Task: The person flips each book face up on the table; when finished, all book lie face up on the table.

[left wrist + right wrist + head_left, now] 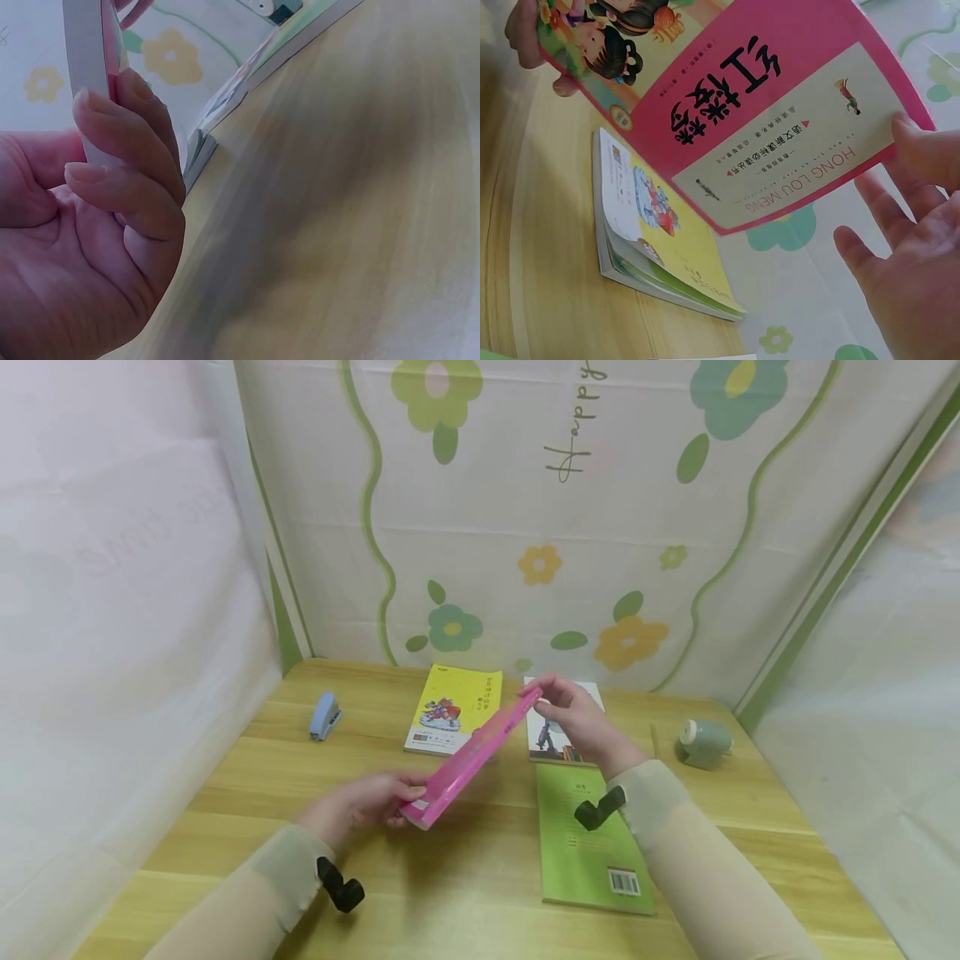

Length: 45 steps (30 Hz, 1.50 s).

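Note:
A pink book (474, 762) is held up off the table at a slant, its right end higher than its left. My left hand (375, 797) grips the lower left end, fingers curled around the edge. At the upper right end my right hand (581, 718) pinches the book, thumb on the cover. In the right wrist view the pink cover (795, 82) shows large black characters, a drawing of children and the words HONG LOU MENG. Behind the pink book lies a yellow book (468, 693); a white book (538, 739) lies partly under my right hand.
A green book (581, 877) with a barcode lies beneath my right forearm. A blue stapler (326, 717) sits at the left, and a grey-green device (707, 743), perhaps a pencil sharpener, at the right. Flowered cloth (465, 543) hangs behind the wooden table (247, 777).

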Each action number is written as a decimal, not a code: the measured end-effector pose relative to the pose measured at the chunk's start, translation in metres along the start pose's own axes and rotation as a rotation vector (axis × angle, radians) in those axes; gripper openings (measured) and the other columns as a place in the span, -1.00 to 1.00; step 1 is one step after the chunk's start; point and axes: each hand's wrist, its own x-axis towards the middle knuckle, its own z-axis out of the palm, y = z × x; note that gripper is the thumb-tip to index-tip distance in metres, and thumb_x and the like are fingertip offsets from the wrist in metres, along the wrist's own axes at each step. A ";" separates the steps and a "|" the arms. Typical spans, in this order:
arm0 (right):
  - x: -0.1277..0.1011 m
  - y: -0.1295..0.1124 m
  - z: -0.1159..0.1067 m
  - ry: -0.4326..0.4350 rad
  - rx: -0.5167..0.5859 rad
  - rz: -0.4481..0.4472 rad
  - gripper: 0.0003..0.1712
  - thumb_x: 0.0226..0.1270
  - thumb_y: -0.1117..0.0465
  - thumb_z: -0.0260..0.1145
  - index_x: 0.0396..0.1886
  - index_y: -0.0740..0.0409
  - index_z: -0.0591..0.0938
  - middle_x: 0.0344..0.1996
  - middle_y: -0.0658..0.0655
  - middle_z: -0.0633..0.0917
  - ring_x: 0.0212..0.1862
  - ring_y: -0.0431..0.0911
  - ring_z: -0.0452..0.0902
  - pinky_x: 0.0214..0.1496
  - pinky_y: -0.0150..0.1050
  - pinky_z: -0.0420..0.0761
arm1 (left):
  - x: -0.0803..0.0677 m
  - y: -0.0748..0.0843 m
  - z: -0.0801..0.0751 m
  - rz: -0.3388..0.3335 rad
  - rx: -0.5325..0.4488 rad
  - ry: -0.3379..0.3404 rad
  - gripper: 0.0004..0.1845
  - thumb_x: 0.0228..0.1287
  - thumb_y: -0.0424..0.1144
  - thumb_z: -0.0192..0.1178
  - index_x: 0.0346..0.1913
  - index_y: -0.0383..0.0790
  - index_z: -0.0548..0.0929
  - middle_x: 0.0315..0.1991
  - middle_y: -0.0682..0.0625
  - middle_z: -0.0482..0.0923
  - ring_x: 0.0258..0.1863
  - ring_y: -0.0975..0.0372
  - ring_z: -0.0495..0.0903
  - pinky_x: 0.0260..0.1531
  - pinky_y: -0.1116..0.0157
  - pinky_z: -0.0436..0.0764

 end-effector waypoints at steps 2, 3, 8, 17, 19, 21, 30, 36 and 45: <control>0.000 -0.002 0.000 0.021 0.001 0.004 -0.68 0.38 0.52 0.13 0.11 0.42 0.49 0.07 0.15 0.62 0.21 0.03 0.46 0.30 -0.12 0.42 | 0.000 -0.001 0.003 0.003 -0.012 -0.018 -0.49 0.44 -0.28 0.05 0.40 -0.35 0.37 -0.35 -0.10 0.65 -0.55 0.24 0.47 -0.54 0.41 0.45; 0.000 -0.003 0.001 0.031 0.006 0.008 -0.69 0.38 0.52 0.14 0.10 0.41 0.49 0.05 0.14 0.62 0.18 0.02 0.48 0.28 -0.12 0.44 | 0.000 -0.001 0.004 0.005 -0.019 -0.029 -0.48 0.42 -0.29 0.06 0.39 -0.35 0.37 -0.31 -0.11 0.64 -0.52 0.23 0.48 -0.53 0.41 0.47; -0.002 -0.010 0.004 0.068 0.018 0.031 -0.75 0.37 0.42 0.21 0.02 0.23 0.54 -0.04 0.14 0.62 0.05 0.00 0.52 0.18 -0.14 0.53 | -0.001 -0.004 0.012 0.044 -0.046 -0.082 -0.44 0.43 -0.23 0.09 0.43 -0.27 0.32 0.04 -0.25 0.56 -0.35 0.17 0.56 -0.57 0.44 0.47; -0.005 -0.009 0.007 0.116 0.060 0.068 -0.79 0.40 0.41 0.18 -0.01 0.19 0.51 -0.09 0.17 0.62 -0.06 0.00 0.56 0.04 -0.08 0.63 | -0.003 -0.012 0.020 0.084 -0.100 -0.048 -0.45 0.47 -0.04 0.09 0.39 -0.25 0.38 0.02 -0.33 0.56 -0.45 0.25 0.53 -0.55 0.45 0.42; -0.005 -0.008 0.007 0.138 0.060 0.083 -0.79 0.41 0.41 0.17 0.00 0.20 0.51 -0.07 0.19 0.61 -0.08 0.02 0.58 0.00 -0.06 0.65 | -0.003 -0.013 0.019 0.089 -0.113 -0.058 -0.49 0.54 -0.02 -0.03 0.34 -0.30 0.41 -0.04 -0.35 0.57 -0.56 0.30 0.43 -0.62 0.48 0.34; -0.005 -0.007 0.006 0.166 0.054 0.106 -0.79 0.41 0.40 0.17 0.01 0.21 0.50 -0.07 0.22 0.61 -0.10 0.04 0.60 -0.03 -0.04 0.67 | -0.003 -0.015 0.019 0.102 -0.126 -0.062 -0.53 0.57 -0.08 -0.09 0.30 -0.36 0.41 -0.07 -0.31 0.58 -0.58 0.33 0.42 -0.64 0.49 0.35; -0.004 -0.003 -0.001 0.236 0.046 0.179 -0.71 0.43 0.37 0.18 0.10 0.26 0.49 -0.03 0.27 0.56 -0.16 0.07 0.61 -0.14 -0.05 0.71 | -0.006 -0.014 0.023 0.101 -0.129 -0.044 -0.50 0.57 -0.07 -0.14 0.33 -0.38 0.39 -0.14 -0.26 0.64 -0.43 0.15 0.67 -0.55 0.42 0.59; -0.005 -0.004 -0.003 0.267 0.044 0.242 -0.72 0.43 0.35 0.19 0.09 0.24 0.49 -0.08 0.24 0.53 -0.23 0.04 0.61 -0.24 -0.08 0.72 | -0.014 -0.008 0.022 0.080 -0.093 -0.090 -0.47 0.57 -0.02 -0.14 0.35 -0.33 0.40 -0.02 -0.36 0.61 -0.19 -0.11 0.69 -0.51 0.31 0.67; -0.007 -0.001 -0.004 0.256 0.020 0.323 -0.74 0.44 0.30 0.20 0.08 0.19 0.49 -0.11 0.18 0.52 -0.31 0.03 0.62 -0.35 -0.15 0.67 | -0.017 -0.001 0.014 0.098 -0.071 -0.023 -0.44 0.53 0.06 -0.11 0.31 -0.31 0.44 0.07 -0.26 0.54 -0.23 0.03 0.63 -0.56 0.36 0.61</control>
